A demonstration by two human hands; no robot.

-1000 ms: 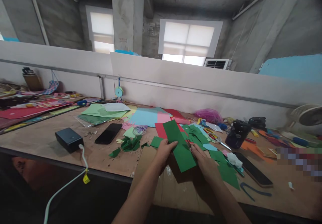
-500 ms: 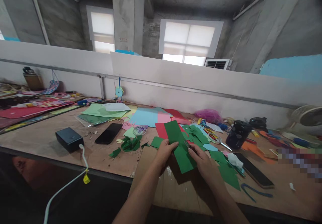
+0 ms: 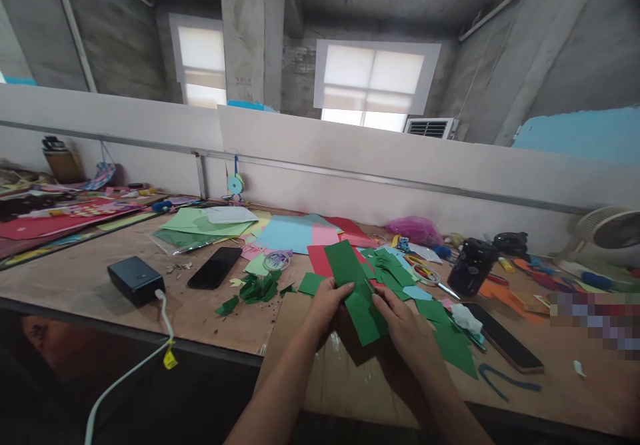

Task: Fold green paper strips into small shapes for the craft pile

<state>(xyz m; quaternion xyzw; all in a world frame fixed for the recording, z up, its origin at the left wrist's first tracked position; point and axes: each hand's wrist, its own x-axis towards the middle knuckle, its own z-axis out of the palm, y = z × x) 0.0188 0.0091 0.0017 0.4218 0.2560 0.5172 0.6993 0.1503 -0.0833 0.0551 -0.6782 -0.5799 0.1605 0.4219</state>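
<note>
The counter [image 3: 100, 278] carries a wide spread of coloured paper: big sheets [image 3: 290, 232] in green, blue, pink and red lie at the back, untouched as far as can be seen, so plenty of stock looks left to work through. Nearer the front, a pile of green offcuts [image 3: 400, 275] and a smaller clump of green scraps [image 3: 257, 288] suggest a fair amount of cutting is already done. A black box [image 3: 135, 278] with a white cable and 2 phones [image 3: 215, 266] [image 3: 503, 342] lie to the sides. Held just above the counter's front edge is 1 long green strip [image 3: 356, 290], whole and unfolded as far as I can tell, so this piece seems at an early stage. The left hand [image 3: 327, 302] pinches its left edge, fingers closed on it; the right hand [image 3: 403, 322] closes on its right edge, apparently with a small blade-like tool at the fingertips, too small to identify.
</note>
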